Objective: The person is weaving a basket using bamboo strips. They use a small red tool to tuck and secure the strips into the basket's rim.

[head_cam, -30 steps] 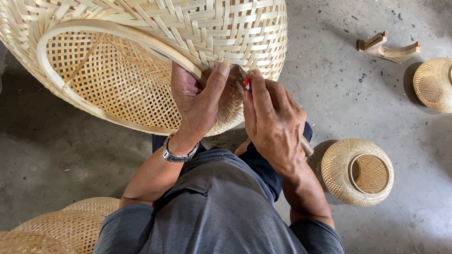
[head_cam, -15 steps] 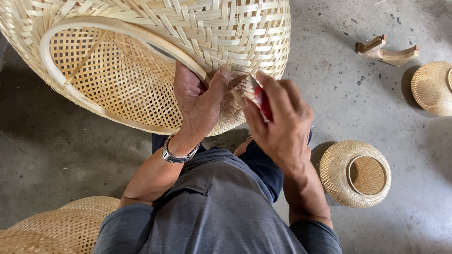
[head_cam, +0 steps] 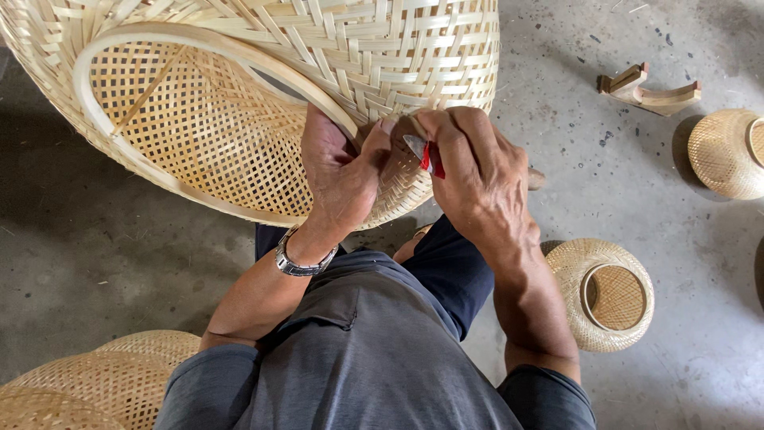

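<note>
Bare grey concrete floor (head_cam: 119,263) spreads under me, scuffed and dusty, with no surface raised above it; I sit on it with my knees up.

The big woven bamboo basket (head_cam: 239,119) fills the far left, tipped so its rimmed opening faces me, and its top and left side run out past the edge of view. More woven bamboo pieces (head_cam: 95,382) at the near left corner are cut off too.

To the right of my leg a small round woven basket (head_cam: 605,295) stands on the floor, opening up. Another small basket (head_cam: 724,151) at the far right is half out of view. Beyond it lies a curved wooden piece (head_cam: 649,91).

My left hand (head_cam: 342,175) closes its grip on the big basket's rim, thumb pressed on the weave. My right hand (head_cam: 477,175) has its grip pinched tight around a small red-handled blade (head_cam: 426,155), the tip against the weave just beside my left thumb. My fingers hide most of that tool, and what the wooden stub (head_cam: 535,178) sticking out behind my right hand belongs to I cannot tell.
</note>
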